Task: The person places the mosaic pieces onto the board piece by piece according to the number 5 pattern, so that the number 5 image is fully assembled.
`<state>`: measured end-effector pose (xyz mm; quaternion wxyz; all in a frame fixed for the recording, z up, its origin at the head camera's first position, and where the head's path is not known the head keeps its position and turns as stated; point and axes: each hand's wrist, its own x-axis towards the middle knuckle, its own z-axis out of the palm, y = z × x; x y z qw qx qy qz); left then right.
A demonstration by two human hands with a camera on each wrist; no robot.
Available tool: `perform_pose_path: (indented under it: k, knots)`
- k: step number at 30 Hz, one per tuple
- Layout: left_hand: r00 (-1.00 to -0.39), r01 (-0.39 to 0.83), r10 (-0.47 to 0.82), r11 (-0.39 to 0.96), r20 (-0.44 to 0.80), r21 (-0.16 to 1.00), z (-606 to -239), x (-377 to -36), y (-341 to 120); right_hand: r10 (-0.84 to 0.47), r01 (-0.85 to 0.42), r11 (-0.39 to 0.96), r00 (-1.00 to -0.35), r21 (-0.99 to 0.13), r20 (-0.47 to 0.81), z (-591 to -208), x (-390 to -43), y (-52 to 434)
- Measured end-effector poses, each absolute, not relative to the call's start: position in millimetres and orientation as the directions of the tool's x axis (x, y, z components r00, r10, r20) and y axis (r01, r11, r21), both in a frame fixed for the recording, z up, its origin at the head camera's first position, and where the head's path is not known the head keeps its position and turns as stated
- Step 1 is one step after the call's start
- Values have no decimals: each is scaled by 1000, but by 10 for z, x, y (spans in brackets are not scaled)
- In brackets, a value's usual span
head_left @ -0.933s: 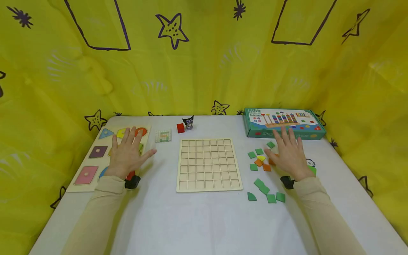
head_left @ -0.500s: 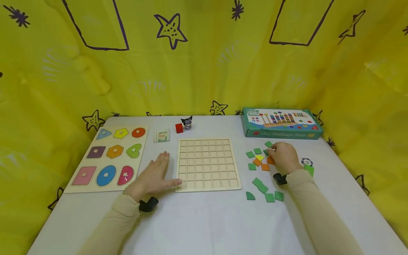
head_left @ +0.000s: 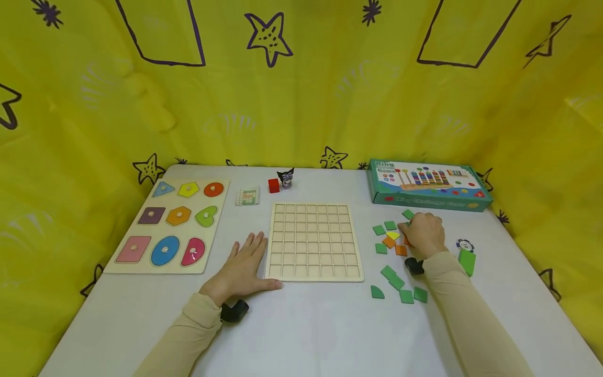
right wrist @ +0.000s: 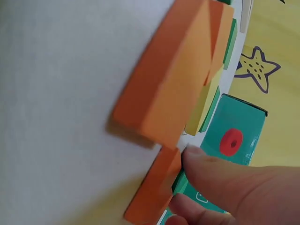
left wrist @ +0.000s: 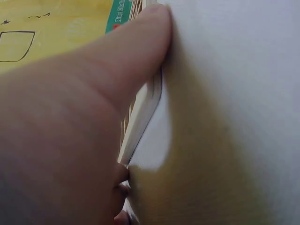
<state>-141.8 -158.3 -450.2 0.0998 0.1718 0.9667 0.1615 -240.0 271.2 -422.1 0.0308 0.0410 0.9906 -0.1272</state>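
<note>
A wooden grid board lies in the middle of the white table. My left hand rests flat beside its front left corner, and the thumb lies along the board's edge. To the right of the board are scattered green tiles, orange tiles and one yellow tile. My right hand is curled over this cluster. In the right wrist view its thumb and a finger pinch an orange tile. A second orange tile lies just beyond.
A shape puzzle board lies at the left. At the back are a small card, a red cube and a little figure. A teal game box sits back right. Yellow cloth walls surround the table.
My left hand moved from over the shape puzzle to the grid board's front left corner. My right hand went from flat above the tiles to curled, pinching an orange tile.
</note>
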Motion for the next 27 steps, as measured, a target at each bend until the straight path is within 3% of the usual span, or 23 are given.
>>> perform_pose_path:
  k: [7,11,14,18,22,27]
  knots:
    - [-923,301,363,887,-126,351,-4495,-1421,-1595,33,40,980,-999,-196,-42,-4186,-2425,2632]
    - [-922,302,366,884,-124,357,-4494,-1418,-1592,-26,-32,955,-999,-294,23,-4081,-2401,2431]
    - [-924,297,361,886,-127,357,-4493,-1412,-1597,-138,-152,901,-988,-407,63,-3983,-2407,2117]
    - [-928,284,350,889,-132,358,-4498,-1407,-1613,-328,-315,825,-943,-468,57,-3918,-2461,1566]
    - [-930,277,344,889,-132,365,-4504,-1416,-1614,-475,-423,797,-880,-431,-14,-3939,-2546,1058]
    - [-927,274,348,883,-140,381,-4505,-1429,-1583,-553,-507,801,-830,-317,-71,-4014,-2637,695]
